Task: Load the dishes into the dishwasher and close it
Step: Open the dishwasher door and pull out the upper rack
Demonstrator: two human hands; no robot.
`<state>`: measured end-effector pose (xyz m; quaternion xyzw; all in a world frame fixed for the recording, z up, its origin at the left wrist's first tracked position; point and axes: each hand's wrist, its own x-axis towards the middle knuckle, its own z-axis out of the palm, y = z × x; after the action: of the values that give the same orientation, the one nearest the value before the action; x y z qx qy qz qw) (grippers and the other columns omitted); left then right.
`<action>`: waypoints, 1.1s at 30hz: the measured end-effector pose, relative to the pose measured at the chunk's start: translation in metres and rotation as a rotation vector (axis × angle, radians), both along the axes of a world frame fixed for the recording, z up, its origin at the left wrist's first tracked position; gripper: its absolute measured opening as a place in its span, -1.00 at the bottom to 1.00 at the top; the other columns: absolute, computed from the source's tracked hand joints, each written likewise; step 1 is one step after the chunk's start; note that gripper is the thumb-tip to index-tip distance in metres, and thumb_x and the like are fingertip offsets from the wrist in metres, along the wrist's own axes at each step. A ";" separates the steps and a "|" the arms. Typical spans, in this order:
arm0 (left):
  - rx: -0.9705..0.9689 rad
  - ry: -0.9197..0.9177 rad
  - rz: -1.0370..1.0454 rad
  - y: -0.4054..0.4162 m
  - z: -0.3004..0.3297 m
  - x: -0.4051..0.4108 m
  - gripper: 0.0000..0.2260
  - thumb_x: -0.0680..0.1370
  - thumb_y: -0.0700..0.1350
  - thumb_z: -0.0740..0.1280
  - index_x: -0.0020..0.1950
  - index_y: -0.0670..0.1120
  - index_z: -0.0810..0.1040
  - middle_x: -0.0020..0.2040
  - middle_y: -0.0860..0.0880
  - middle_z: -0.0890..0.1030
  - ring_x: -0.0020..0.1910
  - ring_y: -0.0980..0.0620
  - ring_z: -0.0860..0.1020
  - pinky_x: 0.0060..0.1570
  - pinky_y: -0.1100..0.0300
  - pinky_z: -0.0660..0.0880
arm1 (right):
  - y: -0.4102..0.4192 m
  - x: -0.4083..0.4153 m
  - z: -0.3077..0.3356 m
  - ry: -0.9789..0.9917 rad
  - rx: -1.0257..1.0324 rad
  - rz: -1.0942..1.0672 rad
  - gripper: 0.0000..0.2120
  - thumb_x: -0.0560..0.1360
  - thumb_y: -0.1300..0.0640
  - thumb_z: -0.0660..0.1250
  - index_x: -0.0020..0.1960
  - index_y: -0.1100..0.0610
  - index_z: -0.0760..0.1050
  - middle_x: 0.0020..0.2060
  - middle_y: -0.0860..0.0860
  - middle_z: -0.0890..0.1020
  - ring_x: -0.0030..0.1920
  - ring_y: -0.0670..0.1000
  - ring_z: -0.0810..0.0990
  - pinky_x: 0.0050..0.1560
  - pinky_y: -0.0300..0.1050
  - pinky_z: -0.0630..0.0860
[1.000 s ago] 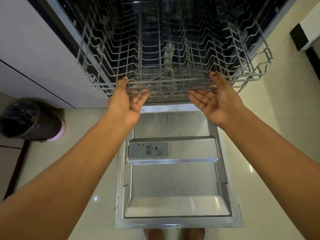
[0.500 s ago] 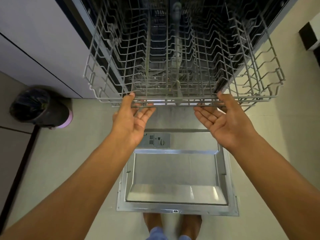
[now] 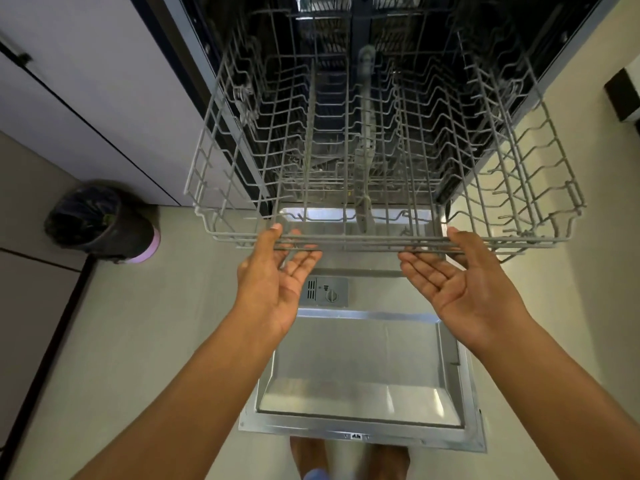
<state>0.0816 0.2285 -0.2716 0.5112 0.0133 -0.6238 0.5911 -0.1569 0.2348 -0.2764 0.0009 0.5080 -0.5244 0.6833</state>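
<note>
- The dishwasher (image 3: 391,50) stands open between a pale cabinet front (image 3: 86,81) on its left and a cream wall on its right; its cavity is dark, framed by a thin metal edge.
- The door (image 3: 363,362) lies folded down flat over the floor, a dull steel panel with a raised rim and a sunken middle. Its far edge sits under the rack, its near edge by the person's bare feet (image 3: 349,455). Open floor runs along both long sides of the door.
- The rack (image 3: 363,161), a grey coated-wire basket with rows of upright tines and wavy side rails, is drawn out above the door. Its long axis runs from the cavity toward the person, and its front rail crosses level above the door's far end. It holds no dishes.
- The left hand (image 3: 273,282) is palm up, fingers nearly straight under the front rail near its left end, thumb laid on top of the rail: a loose, wide hold.
- The right hand (image 3: 460,285) mirrors it near the rail's right end, palm up, fingers spread and straight beneath the wires, thumb against the rail.
- A dark, bag-lined bin (image 3: 100,223) with a pink base stands on the floor left of the rack, by the cabinet's bottom edge, well clear of the door.
- The grey detergent dispenser (image 3: 325,292), with a round knob and vent slots, sits in the door between the two hands.
</note>
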 end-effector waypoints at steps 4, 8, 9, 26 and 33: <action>0.013 -0.003 0.011 0.006 -0.001 0.001 -0.93 0.62 -0.16 0.40 0.05 -0.14 0.55 0.19 -0.25 0.68 0.07 -0.22 0.72 0.10 -0.13 0.67 | 0.007 0.001 0.002 0.008 0.003 -0.003 -0.45 0.57 0.08 0.44 0.49 0.17 0.36 0.14 0.39 0.66 0.11 0.33 0.72 0.23 0.18 0.61; 0.022 0.003 0.016 0.014 -0.003 0.002 -0.91 0.60 -0.18 0.42 0.06 -0.14 0.55 0.19 -0.25 0.68 0.04 -0.23 0.73 0.08 -0.14 0.67 | 0.016 0.002 0.005 0.020 0.020 0.005 -0.57 0.59 0.08 0.42 0.39 0.16 0.43 0.14 0.39 0.66 0.11 0.32 0.72 0.21 0.20 0.64; 0.025 0.001 0.019 0.016 -0.004 0.002 -0.91 0.60 -0.18 0.42 0.06 -0.15 0.55 0.18 -0.25 0.68 0.04 -0.23 0.73 0.08 -0.14 0.67 | 0.017 0.003 0.006 0.023 0.026 0.005 -0.63 0.59 0.09 0.42 0.34 0.16 0.45 0.14 0.39 0.66 0.10 0.32 0.72 0.21 0.20 0.64; 0.032 -0.027 0.019 0.057 -0.009 0.004 -0.94 0.62 -0.16 0.39 0.04 -0.12 0.55 0.20 -0.23 0.69 0.12 -0.22 0.71 0.06 -0.09 0.68 | 0.059 0.008 0.010 0.027 0.069 -0.003 -0.72 0.60 0.11 0.39 0.26 0.13 0.45 0.15 0.40 0.65 0.12 0.33 0.71 0.19 0.16 0.61; 0.031 -0.007 0.011 0.062 -0.011 0.004 -0.96 0.63 -0.14 0.37 0.00 -0.09 0.55 0.22 -0.21 0.68 0.13 -0.27 0.69 0.13 -0.14 0.64 | 0.062 0.011 0.011 0.028 0.094 -0.008 -0.79 0.61 0.11 0.38 0.21 0.12 0.47 0.13 0.38 0.67 0.13 0.33 0.71 0.21 0.17 0.60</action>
<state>0.0856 0.2903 -0.2825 0.5226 0.0238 -0.6184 0.5864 -0.1462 0.2970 -0.2655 0.0277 0.5415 -0.5029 0.6731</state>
